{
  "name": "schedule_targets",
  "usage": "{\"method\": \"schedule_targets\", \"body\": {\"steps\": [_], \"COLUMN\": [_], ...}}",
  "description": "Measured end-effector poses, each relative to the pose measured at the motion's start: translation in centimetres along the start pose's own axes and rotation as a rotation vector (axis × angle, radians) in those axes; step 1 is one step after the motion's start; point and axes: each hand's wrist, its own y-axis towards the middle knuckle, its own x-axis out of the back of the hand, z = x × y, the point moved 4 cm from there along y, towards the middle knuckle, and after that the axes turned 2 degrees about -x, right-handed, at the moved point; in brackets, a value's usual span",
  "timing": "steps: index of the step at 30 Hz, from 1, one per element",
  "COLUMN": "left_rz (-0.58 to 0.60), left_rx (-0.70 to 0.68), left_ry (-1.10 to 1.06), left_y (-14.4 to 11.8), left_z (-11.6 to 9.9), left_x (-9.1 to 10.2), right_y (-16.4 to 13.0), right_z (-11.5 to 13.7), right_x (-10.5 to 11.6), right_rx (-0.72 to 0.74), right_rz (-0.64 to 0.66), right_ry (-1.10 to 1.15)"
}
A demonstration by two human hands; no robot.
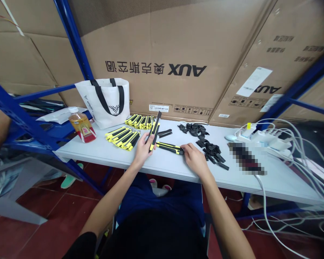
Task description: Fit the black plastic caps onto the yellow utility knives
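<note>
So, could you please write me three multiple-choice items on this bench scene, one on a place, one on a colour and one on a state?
1. Where does the white tote bag stand?
A. on the floor
B. at the back left of the table
C. beside the power strip

2. What colours are the utility knives?
A. yellow and black
B. red and white
C. all blue

3. How is the knife in the left hand held?
A. flat on the table
B. raised, tip pointing away
C. inside the bag

Answers:
1 B, it sits behind the bottle.
2 A, the knife piles show it.
3 B, the fingers grip its lower end, while the right hand rests on another knife.
</note>
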Motion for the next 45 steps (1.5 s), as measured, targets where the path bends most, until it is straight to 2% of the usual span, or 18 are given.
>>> {"method": "schedule_targets", "body": {"steps": [4, 9, 18, 26, 32, 37, 40, 45], "left_rz": [-0.058, -0.020, -0.114, -0.092, -0.182, -0.164, -0.144, -0.003], "left_rx": [-0.003, -0.128, -0.268, -0.195, -0.163, -0.103, -0.126, -0.185], "left_ry": [0.032, -0.012, -0.053, -0.074, -0.092, -0.112, -0.081, -0.114], "left_y": [-0.1, -0.3, -0.4, -0.5, -0.5, -0.4, -0.3, 0.1], "left_z": [-0.5, -1.2, -2.1, -2.1, -1.9, -1.7, -1.5, -1.0], "left_x": [0.5, 0.0, 0.4, 0.5, 0.7, 1.0, 0.9, 0.2], "right_y": [0.0, 0.0, 0.0, 0.0, -0.1, 0.0, -0.1, -0.1], "right_z": [0.0, 0.1, -0.1, 0.0, 0.0, 0.1, 0.1, 0.0], "right_x": [0.0, 0.0, -0.1, 0.0, 0.0, -0.1, -0.1, -0.1], "right_rx": [-0.002, -0.005, 0.012, 0.007, 0.005, 0.008, 0.010, 0.002], "right_rz": [-0.002, 0.000, -0.010, -0.014, -0.005, -0.003, -0.010, -0.007], "right_ry": [0.002, 0.015, 0.008, 0.012, 0.015, 0.005, -0.007, -0.014]}}
